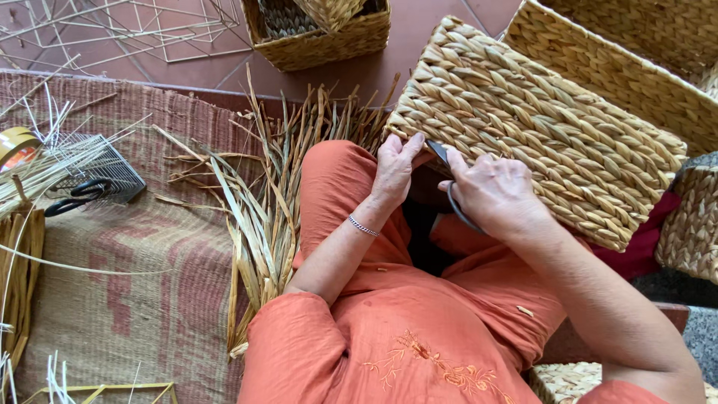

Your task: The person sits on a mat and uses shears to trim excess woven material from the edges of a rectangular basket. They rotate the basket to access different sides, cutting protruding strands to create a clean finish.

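The right hand (pixel 497 191) grips dark-handled scissors (pixel 447 179) at the pale braided-straw rectangular basket (pixel 538 127); the left hand (pixel 394 168), fingers pressed together on its edge, risks a nick, being so near the blades.

Soft, even daylight, faint shadows, sharp focus throughout.
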